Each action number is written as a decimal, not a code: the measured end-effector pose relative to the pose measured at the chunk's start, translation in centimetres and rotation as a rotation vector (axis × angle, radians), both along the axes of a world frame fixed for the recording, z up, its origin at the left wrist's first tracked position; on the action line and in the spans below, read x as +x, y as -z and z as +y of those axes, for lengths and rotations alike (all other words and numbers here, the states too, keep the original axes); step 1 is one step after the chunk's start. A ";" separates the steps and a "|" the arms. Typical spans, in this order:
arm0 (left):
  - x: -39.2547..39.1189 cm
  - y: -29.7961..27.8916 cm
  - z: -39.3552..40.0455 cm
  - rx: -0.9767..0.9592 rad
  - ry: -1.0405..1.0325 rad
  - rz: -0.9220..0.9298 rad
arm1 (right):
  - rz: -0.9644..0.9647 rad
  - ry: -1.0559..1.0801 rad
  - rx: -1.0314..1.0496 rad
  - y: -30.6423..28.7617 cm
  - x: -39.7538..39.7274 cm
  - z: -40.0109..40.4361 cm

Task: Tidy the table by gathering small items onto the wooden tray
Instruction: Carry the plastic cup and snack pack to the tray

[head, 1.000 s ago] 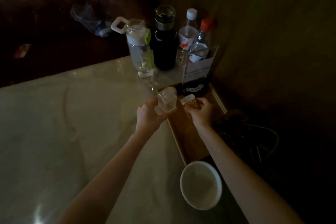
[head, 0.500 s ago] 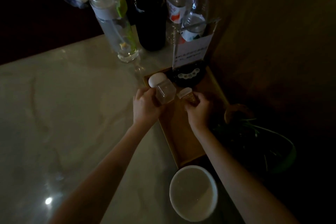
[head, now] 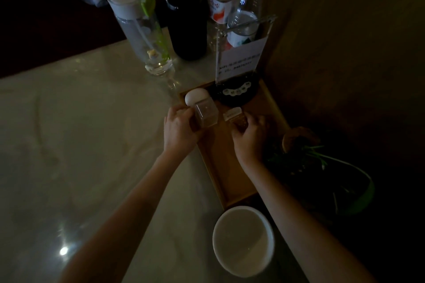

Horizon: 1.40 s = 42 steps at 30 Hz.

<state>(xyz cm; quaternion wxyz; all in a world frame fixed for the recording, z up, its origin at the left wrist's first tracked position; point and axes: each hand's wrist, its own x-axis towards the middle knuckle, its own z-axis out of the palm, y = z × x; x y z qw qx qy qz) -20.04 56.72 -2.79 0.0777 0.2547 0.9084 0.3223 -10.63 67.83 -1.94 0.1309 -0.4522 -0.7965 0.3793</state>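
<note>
A wooden tray (head: 232,177) lies along the table's right edge. My left hand (head: 179,132) grips a clear plastic box (head: 205,115) at the tray's far left corner, tilted, right beside a white egg (head: 195,96). My right hand (head: 249,139) holds a smaller clear box with a white lid (head: 234,116) over the tray's middle. A black round dish (head: 238,93) sits at the tray's far end, under a clear sign stand with a paper card (head: 241,57).
A clear water bottle (head: 140,27), a black flask (head: 186,16) and two plastic bottles (head: 232,0) stand behind the tray. A white bowl (head: 243,240) sits near the tray's close end. A green-rimmed basket of greens (head: 333,172) lies right of the tray in shadow.
Both hands have lowered their boxes down toward the tray's far end. The view has moved closer, and the egg has come into sight beside the left box.
</note>
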 end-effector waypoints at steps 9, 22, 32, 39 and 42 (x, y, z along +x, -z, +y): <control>0.1 0.3 -0.1 -0.029 -0.025 0.101 | -0.027 -0.027 0.108 0.4 0.5 -0.7; 1.2 -2.5 -0.9 0.026 0.145 0.230 | -0.116 -0.466 0.190 0.6 2.9 -2.3; 0.7 -1.9 -0.4 0.069 0.241 0.123 | -0.311 -0.491 0.132 0.9 3.5 -2.0; 0.7 -1.8 -0.5 0.040 0.238 0.137 | -0.287 -0.394 0.031 0.3 2.7 -1.2; 0.9 -2.2 -0.8 -0.049 0.260 0.255 | -0.299 -0.354 0.027 0.3 2.0 -0.9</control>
